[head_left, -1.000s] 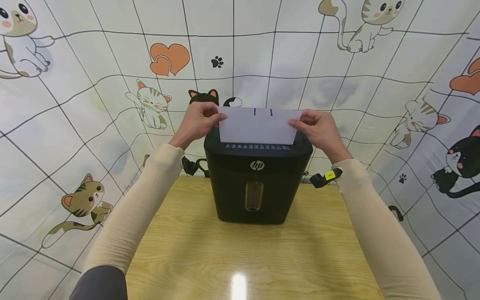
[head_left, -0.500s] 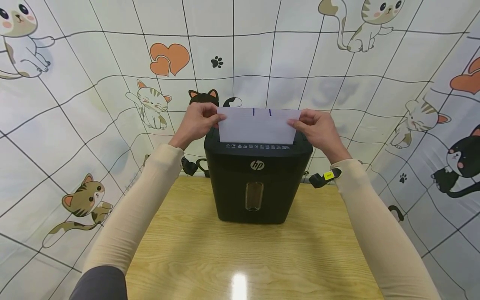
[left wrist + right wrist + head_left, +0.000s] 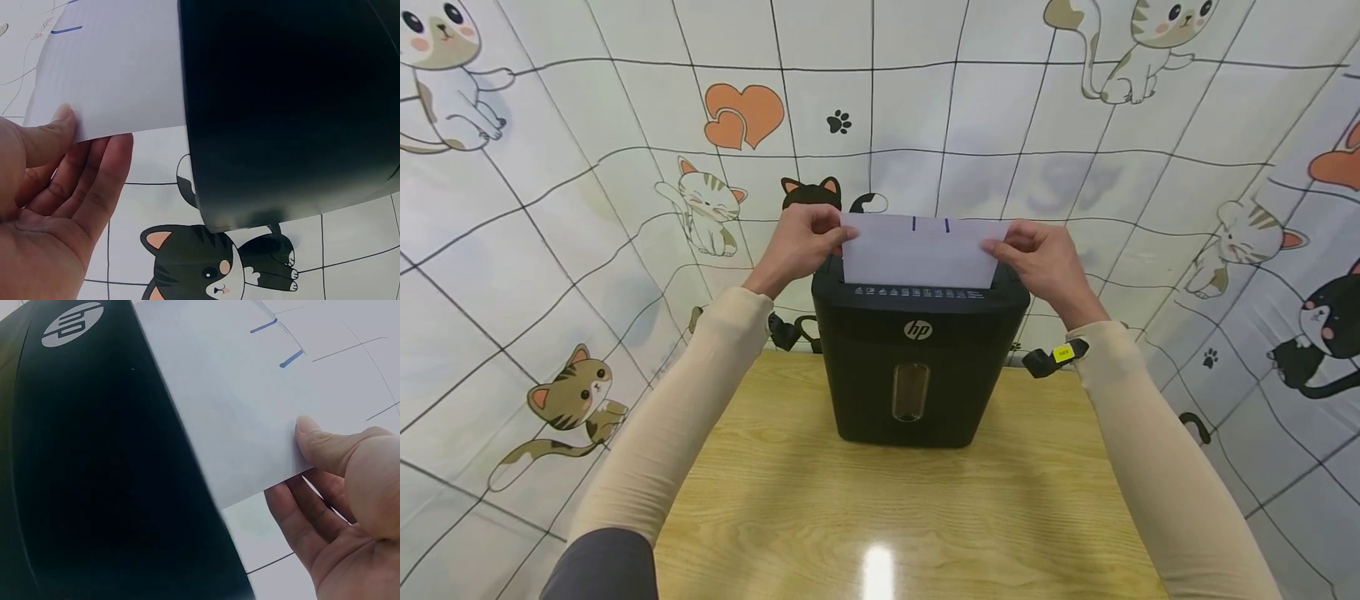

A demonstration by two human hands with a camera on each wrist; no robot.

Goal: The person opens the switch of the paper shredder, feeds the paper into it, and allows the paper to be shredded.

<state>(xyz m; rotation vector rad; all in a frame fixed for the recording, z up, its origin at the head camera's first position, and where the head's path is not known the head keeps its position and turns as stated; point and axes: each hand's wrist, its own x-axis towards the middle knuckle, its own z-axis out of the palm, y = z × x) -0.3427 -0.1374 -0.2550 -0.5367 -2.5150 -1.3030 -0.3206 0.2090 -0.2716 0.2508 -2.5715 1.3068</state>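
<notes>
A white sheet of paper (image 3: 921, 254) with two short blue marks at its top edge stands upright in the top of a black HP paper shredder (image 3: 868, 367). Its lower part is hidden inside the machine. My left hand (image 3: 801, 242) pinches the sheet near its upper left corner, the thumb in front and the fingers behind. At the upper right corner my right hand (image 3: 1037, 254) holds the paper the same way. Both wrist views show the thumb on the face of the paper (image 3: 125, 75), with the shredder's dark body (image 3: 106, 469) close beside it.
The shredder stands on a light wooden table (image 3: 910, 508), toward its back edge. White cloth (image 3: 910, 108) printed with cats and grid lines hangs behind and on both sides. A black cable (image 3: 807, 329) shows behind the shredder at the left.
The whole head view has shifted slightly to the right. Both hands still hold the paper's upper corners, and the sheet stands about as high above the shredder as before.
</notes>
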